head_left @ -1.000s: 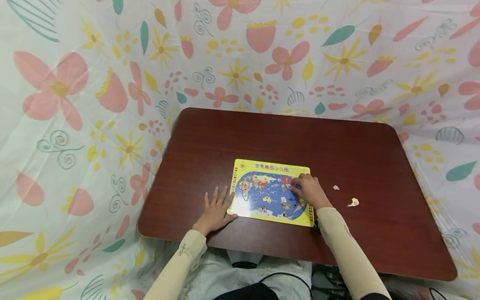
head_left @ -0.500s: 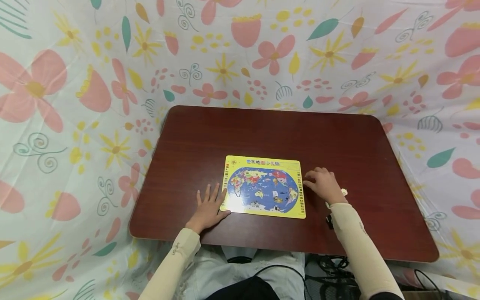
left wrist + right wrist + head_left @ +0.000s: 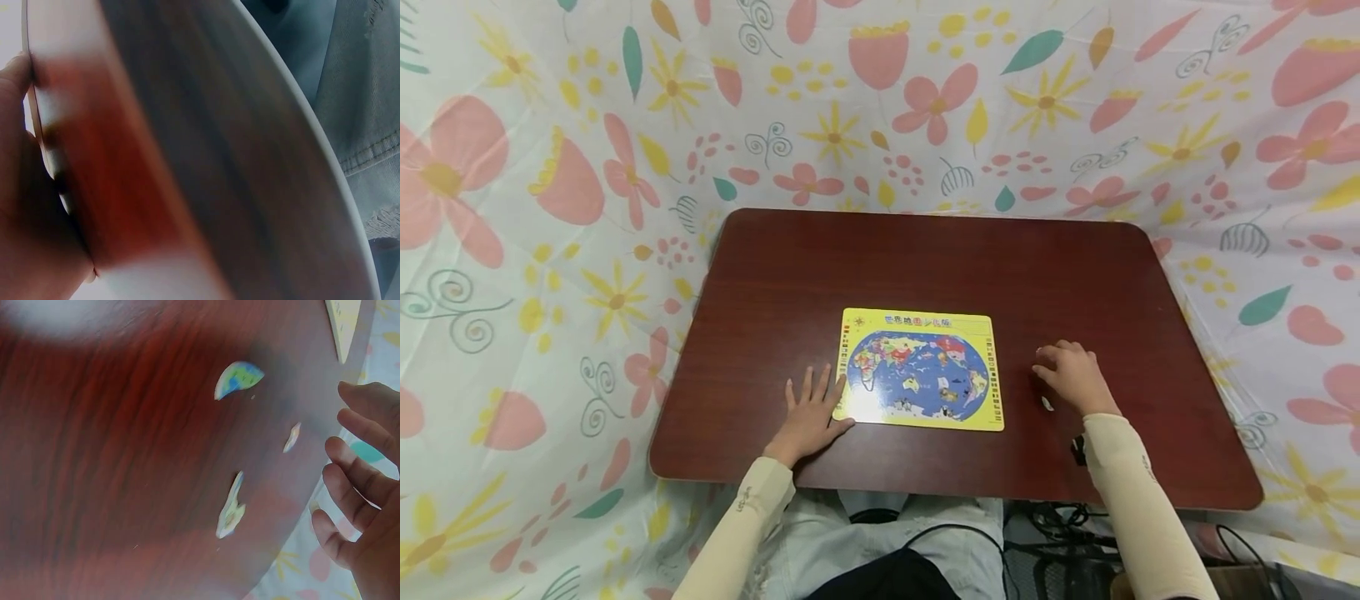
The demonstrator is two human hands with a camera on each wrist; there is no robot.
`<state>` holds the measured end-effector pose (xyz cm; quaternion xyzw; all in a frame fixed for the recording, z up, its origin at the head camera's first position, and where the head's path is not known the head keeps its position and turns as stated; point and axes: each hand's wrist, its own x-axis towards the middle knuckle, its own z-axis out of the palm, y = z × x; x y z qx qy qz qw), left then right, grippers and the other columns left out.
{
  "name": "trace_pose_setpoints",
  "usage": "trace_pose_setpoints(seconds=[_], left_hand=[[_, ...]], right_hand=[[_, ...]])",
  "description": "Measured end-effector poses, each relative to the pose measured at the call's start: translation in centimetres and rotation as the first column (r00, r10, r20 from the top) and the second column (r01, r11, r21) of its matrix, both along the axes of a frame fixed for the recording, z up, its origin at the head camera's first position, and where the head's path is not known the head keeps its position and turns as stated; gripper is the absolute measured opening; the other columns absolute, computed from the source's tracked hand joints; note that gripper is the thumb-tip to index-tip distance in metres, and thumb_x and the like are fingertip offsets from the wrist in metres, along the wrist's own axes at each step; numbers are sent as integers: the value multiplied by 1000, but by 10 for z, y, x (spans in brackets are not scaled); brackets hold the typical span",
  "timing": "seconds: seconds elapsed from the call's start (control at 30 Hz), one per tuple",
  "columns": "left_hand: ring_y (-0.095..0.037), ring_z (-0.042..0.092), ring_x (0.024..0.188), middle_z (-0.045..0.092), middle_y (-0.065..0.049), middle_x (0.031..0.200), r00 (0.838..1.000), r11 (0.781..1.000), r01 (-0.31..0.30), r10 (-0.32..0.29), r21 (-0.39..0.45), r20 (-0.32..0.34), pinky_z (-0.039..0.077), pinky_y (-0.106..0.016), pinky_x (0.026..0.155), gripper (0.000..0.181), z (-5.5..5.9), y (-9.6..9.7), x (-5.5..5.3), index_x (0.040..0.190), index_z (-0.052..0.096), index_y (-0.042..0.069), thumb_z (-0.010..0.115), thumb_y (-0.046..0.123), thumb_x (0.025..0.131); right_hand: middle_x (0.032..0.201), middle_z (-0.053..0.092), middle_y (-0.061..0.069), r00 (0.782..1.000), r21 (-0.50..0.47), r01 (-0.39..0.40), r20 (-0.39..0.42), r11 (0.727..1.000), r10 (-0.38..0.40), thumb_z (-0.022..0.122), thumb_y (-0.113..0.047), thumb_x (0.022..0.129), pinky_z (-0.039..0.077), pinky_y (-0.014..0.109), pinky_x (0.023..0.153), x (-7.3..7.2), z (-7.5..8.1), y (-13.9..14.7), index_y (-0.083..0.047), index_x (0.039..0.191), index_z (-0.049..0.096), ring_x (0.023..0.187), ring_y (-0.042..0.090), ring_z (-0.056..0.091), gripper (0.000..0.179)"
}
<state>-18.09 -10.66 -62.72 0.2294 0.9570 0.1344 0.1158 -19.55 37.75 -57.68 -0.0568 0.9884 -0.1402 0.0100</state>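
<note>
A yellow-bordered world map puzzle board [image 3: 917,421] lies flat on the table. Along its left edge rests my left hand [image 3: 808,423], palm down with fingers spread; the index finger and thumb touch the border. My right hand [image 3: 1072,379] is over the table to the right of the board, fingers loosely bent and holding nothing visible. Near it in the right wrist view lie three loose puzzle pieces: a blue-green piece [image 3: 239,379], a small thin pale piece [image 3: 292,437] and a longer cream piece [image 3: 232,509]. In the head view, one small piece [image 3: 1047,404] shows by the hand.
The dark red-brown table [image 3: 925,267] has rounded corners. A flower-print curtain [image 3: 820,100] hangs behind and beside it. Black cables [image 3: 1067,521] hang under the table's front edge at the right.
My right hand has gone from the board's right part out to the right, over the loose pieces. My left hand stays at the board's left edge. The head view has shifted slightly.
</note>
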Motion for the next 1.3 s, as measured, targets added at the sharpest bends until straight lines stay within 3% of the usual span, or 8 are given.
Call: trace_pose_setpoints(seconds=[0.2,0.33,0.47,0.63,0.8,1.03,1.3], left_hand=[[-37,-14,137,-6,-9,155,1000,1000,5,-5,8,-2,-10,-65,99,81,1,-1,1,150,9,24,38,65,88],[-36,-15,137,-7,-8,155,1000,1000,5,-5,14,1,-10,-65,99,81,1,-1,0,150,7,25,38,65,88],[-35,-17,137,-9,-7,154,1000,1000,5,-5,0,0,-11,-65,98,81,0,-2,-1,150,5,25,37,66,88],[-36,-15,137,-7,-8,155,1000,1000,8,-8,16,-21,-12,-65,98,81,-2,-2,-3,150,8,24,38,65,88],[-35,-16,137,-8,-8,155,1000,1000,15,-15,6,-17,-12,-65,98,82,-4,0,-2,151,7,24,37,66,87],[-36,-15,137,-8,-8,155,1000,1000,18,-18,20,-11,-12,-65,98,81,-6,-1,-1,150,6,25,36,66,88],[-35,-16,137,-9,-7,155,1000,1000,21,-21,-3,-19,-11,-65,99,81,-4,-2,-2,150,5,25,35,67,88]], right_hand=[[89,56,13,1000,-6,12,24,1000,-12,66,-22,85,32,59,74,11,0,14,-4,107,66,86,34,51,29],[86,57,10,997,-22,8,78,1000,-7,68,-25,83,32,59,75,18,0,19,-7,94,68,83,32,52,22],[78,58,4,986,-39,10,169,999,-3,71,-30,80,40,47,65,25,-1,20,-13,76,68,70,24,53,18],[73,61,-1,968,-70,54,249,996,-35,74,-32,77,42,33,54,32,-5,18,-14,73,68,60,15,52,19],[72,63,-1,969,-113,74,243,991,-44,74,-25,77,44,35,56,41,-9,18,-12,75,69,61,15,53,14],[72,62,0,983,-149,43,184,988,-15,69,-10,79,43,36,60,42,-13,15,-11,74,69,62,15,51,6],[70,60,1,979,-143,77,197,987,-48,68,-14,77,42,33,56,44,-20,15,-11,71,65,58,14,50,8]])
